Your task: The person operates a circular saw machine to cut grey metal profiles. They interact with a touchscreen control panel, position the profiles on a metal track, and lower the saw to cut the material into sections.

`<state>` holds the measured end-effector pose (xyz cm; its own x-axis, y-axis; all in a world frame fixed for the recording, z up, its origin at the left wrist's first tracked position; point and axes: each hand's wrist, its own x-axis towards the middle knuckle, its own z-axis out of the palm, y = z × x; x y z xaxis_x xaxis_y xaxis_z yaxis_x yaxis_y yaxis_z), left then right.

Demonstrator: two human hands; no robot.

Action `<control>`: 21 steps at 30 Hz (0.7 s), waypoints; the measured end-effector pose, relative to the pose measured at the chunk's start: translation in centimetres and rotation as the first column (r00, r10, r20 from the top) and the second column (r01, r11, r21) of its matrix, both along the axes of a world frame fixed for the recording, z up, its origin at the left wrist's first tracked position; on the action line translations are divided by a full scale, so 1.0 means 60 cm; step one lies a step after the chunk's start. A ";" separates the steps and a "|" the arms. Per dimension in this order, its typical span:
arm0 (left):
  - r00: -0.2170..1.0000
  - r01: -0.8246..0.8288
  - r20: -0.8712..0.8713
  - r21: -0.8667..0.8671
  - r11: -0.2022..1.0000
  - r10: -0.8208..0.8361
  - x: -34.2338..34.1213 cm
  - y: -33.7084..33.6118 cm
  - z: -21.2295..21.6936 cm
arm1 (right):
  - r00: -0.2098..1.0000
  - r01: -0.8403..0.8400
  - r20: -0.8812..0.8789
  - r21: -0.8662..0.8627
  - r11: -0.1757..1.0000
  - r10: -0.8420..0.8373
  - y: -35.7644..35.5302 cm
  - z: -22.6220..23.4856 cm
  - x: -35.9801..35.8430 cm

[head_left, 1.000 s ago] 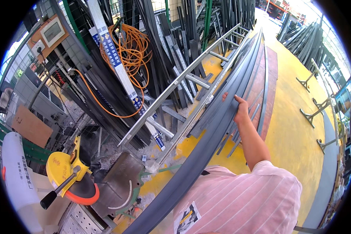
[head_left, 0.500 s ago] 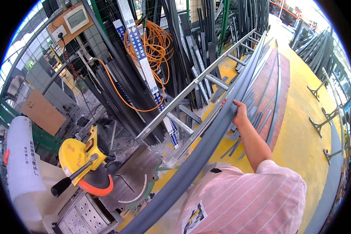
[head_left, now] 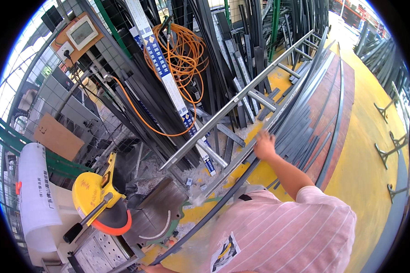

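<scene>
My right hand (head_left: 265,144) is blurred and closed over a long dark grey metal profile (head_left: 223,200). The profile bends from beside the saw table at the lower left up toward a stack of similar grey profiles (head_left: 314,109) lying on the floor. My arm reaches out from a pink striped shirt. A sliver of my left hand (head_left: 152,268) shows at the bottom edge, close to the profile's near end; its fingers are cut off by the frame.
A yellow mitre saw (head_left: 98,200) with an orange guard stands at the lower left beside a white roll (head_left: 34,191). An aluminium ladder-like frame (head_left: 241,98), an orange cable coil (head_left: 182,50) and leaning dark bars fill the back. Metal stands (head_left: 389,148) line the yellow floor at right.
The view has swung left and down, bringing the saw further in. My right hand has slid down the profile toward my body.
</scene>
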<state>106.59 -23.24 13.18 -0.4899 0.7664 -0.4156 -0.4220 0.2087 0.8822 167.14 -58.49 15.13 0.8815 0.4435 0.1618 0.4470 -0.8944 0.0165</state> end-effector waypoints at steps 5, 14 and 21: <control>0.993 -0.119 -0.044 -0.209 0.971 0.112 0.124 -0.050 -0.020 | 0.484 -0.584 -0.676 0.223 0.780 0.555 0.039 0.018 -0.005; 0.930 -0.087 -0.345 -0.541 0.837 -0.126 0.367 -0.117 -0.086 | 0.268 -0.896 -0.554 0.158 0.416 0.788 0.029 -0.040 0.122; 0.970 0.233 0.020 -0.369 0.900 -0.243 0.571 -0.178 -0.113 | 0.297 -0.913 -0.567 0.066 0.402 0.768 0.076 -0.037 0.188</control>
